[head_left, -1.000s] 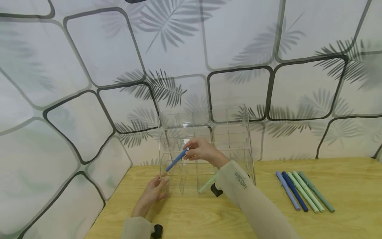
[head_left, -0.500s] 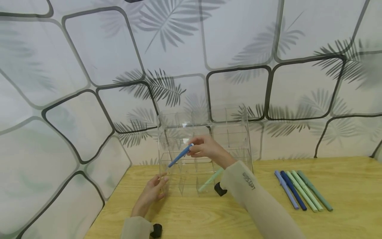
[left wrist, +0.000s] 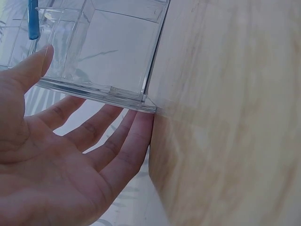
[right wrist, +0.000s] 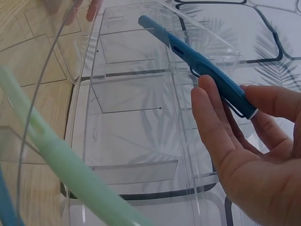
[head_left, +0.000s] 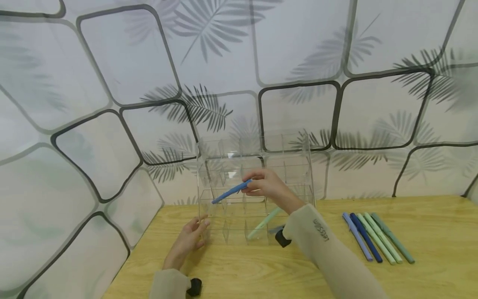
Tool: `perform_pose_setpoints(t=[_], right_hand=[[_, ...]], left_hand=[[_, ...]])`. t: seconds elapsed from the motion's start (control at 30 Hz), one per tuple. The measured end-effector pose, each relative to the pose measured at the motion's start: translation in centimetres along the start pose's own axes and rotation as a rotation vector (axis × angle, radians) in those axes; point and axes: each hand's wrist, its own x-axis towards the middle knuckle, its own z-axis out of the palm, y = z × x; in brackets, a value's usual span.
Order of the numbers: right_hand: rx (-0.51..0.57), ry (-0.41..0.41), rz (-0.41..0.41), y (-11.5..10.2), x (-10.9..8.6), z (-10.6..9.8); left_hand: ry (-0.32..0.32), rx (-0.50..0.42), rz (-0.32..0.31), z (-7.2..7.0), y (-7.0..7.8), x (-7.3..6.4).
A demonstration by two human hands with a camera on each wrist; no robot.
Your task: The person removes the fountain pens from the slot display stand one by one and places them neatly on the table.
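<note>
My right hand point(head_left: 267, 185) pinches a blue pen point(head_left: 229, 193) by one end, in front of a clear compartmented organizer point(head_left: 235, 237). The pen slants down to the left; its clip shows in the right wrist view, where thumb and fingers grip the pen point(right wrist: 218, 80). At the organizer's lower left side is my left hand point(head_left: 186, 238). In the left wrist view its fairly straight fingers point(left wrist: 122, 150) touch the outer side wall, with the thumb near the front. A light green pen point(head_left: 263, 224) leans in a bottom compartment. A greyish-blue pen point(head_left: 276, 229) is partly hidden by my right sleeve.
On the wooden table point(head_left: 246, 274) to the right lies a row of pens: a lavender pen point(head_left: 357, 236), a navy pen point(head_left: 366, 237), two light green pens point(head_left: 381, 238) and a grey-green pen point(head_left: 392, 237). A patterned curtain point(head_left: 298, 116) hangs behind the organizer.
My right hand has moved right and slightly up with the blue pen, which now lies flatter. More of the pens in the bottom compartments shows. The left hand has stayed in place.
</note>
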Motion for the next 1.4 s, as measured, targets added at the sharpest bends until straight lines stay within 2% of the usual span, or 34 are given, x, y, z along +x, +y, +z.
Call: perform_pose_setpoints(t=[0.43,0.93,1.4], right_hand=[[0.067,0.017,-0.01,0.6,-1.4,-2.0],[0.081,0.047,-0.044,0.7,-2.5,-4.0],[0.124,0.028,-0.081,0.8,-4.0,-5.8]], left_hand=[[0.011,0.007,-0.016,0.1,0.0,0.0],[0.002,-0.005,-0.003,0.1,0.1,-0.1],[-0.001,0.004,0.002,0.0,0.1,0.0]])
